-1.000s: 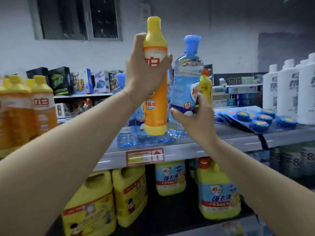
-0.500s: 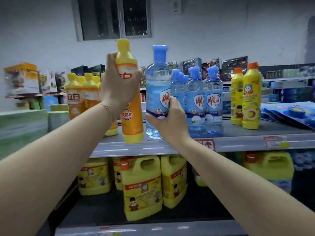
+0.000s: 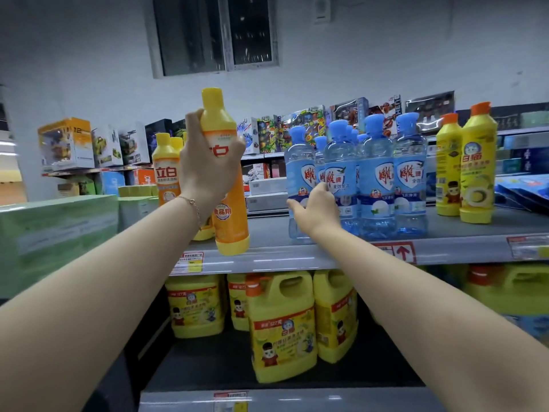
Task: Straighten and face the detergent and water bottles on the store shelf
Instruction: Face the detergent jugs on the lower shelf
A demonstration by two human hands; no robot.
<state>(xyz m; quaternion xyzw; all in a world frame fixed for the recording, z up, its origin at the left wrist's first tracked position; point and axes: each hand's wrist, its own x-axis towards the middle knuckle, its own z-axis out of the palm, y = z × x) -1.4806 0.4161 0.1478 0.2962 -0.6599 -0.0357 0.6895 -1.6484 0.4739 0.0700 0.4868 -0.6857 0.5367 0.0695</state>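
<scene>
Held detergent: tall orange plastic detergent bottle with a yellow cap, tipped a little so the cap leans left, its base right down at the front lip of the top shelf. Honestly can't tell if it's touching.
Left hand: the left hand is wrapped round the bottle's shoulder, fingers curled over the label, thin bracelet on the wrist.
Water bottle: clear blue-tinted plastic bottle with a blue cap, standing upright at the left end of its group, label facing out.
Right hand: the right hand grips its lower half, thumb across the front, fingers curled in on its right side.
Neighbours: the other blue-capped bottles stand packed just beside it, to the right.
Shelf: grey metal shelf with price tags along the edge.
Further out: more orange detergent bottles behind the left hand, two yellow bottles with orange caps off to the right.
Below: big yellow handled jugs on the lower shelf.
Far left: pale green boxes.
</scene>
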